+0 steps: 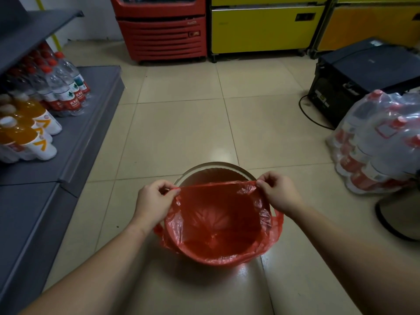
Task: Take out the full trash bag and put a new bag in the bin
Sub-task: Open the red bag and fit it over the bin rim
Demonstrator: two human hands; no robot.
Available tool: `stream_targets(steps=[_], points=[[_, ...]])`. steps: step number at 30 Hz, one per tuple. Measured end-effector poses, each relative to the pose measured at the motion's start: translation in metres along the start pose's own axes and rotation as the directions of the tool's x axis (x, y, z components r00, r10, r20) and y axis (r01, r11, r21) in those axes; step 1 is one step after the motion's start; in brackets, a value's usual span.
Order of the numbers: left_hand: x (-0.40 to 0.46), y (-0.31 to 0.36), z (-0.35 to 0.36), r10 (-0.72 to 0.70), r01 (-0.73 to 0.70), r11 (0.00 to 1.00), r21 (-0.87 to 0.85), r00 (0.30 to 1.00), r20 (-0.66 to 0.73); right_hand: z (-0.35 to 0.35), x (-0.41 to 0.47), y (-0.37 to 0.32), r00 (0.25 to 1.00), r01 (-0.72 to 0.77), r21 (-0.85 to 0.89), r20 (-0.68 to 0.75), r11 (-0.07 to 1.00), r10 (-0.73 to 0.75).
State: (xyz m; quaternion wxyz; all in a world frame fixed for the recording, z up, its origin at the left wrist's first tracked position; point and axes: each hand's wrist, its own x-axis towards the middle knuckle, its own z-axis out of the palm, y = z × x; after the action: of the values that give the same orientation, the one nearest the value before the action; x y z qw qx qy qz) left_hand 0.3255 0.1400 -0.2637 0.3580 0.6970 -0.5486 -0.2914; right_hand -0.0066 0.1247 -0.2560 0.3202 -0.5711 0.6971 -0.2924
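A round bin (229, 167) stands on the tiled floor just in front of me, its pale far rim bare. A thin red plastic bag (218, 223) hangs open inside it, and its near edge is folded over the near rim. My left hand (153, 201) pinches the bag's far edge at the left. My right hand (278, 192) pinches the same edge at the right. Between them the edge is stretched taut above the bin's mouth, short of the far rim. The bag looks empty inside. No full trash bag is in view.
A grey shelf unit (91, 123) with water bottles (68, 87) and orange drink bottles (29, 133) runs along the left. A shrink-wrapped pack of bottles (377, 142) and a black appliance (354, 80) with a cable are on the right. Red (163, 30) and yellow coolers (261, 28) line the back.
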Motion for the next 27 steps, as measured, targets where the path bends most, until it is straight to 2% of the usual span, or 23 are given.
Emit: stream_targets(steps=[4, 9, 14, 17, 19, 21, 24, 27], points=[[-0.003, 0.0, -0.007, -0.037, 0.041, 0.997, -0.067, 0.997, 0.063, -0.003, -0.004, 0.001, 0.998, 0.057, -0.117, 0.023, 0.992, -0.055], [-0.015, -0.006, -0.013, -0.087, 0.103, 0.991, -0.084, 0.981, 0.174, -0.003, -0.02, 0.011, 0.996, 0.059, -0.14, 0.072, 0.988, -0.049], [-0.022, -0.016, -0.018, -0.196, 0.261, 0.946, -0.192, 0.933, 0.303, -0.001, -0.027, 0.018, 0.987, 0.011, -0.078, 0.162, 0.997, 0.002], [-0.024, -0.015, -0.018, -0.199, 0.28, 0.932, -0.231, 0.926, 0.321, -0.006, -0.027, 0.014, 0.977, -0.059, 0.084, 0.207, 0.995, 0.04], [-0.024, -0.011, -0.02, -0.173, 0.256, 0.937, -0.238, 0.931, 0.322, -0.01, -0.027, 0.008, 0.979, -0.058, 0.173, 0.202, 0.983, 0.022], [-0.023, -0.005, -0.022, -0.102, 0.176, 0.96, -0.217, 0.944, 0.315, -0.012, -0.026, 0.003, 0.984, 0.002, 0.167, 0.175, 0.986, -0.032], [-0.024, 0.01, -0.017, 0.019, 0.008, 0.996, -0.087, 0.95, 0.31, -0.007, -0.027, -0.004, 0.973, 0.11, 0.045, 0.201, 0.993, -0.117], [-0.025, 0.024, -0.005, 0.102, -0.129, 0.989, 0.077, 0.952, 0.288, -0.004, -0.027, -0.007, 0.958, 0.201, -0.138, 0.234, 0.97, -0.165]])
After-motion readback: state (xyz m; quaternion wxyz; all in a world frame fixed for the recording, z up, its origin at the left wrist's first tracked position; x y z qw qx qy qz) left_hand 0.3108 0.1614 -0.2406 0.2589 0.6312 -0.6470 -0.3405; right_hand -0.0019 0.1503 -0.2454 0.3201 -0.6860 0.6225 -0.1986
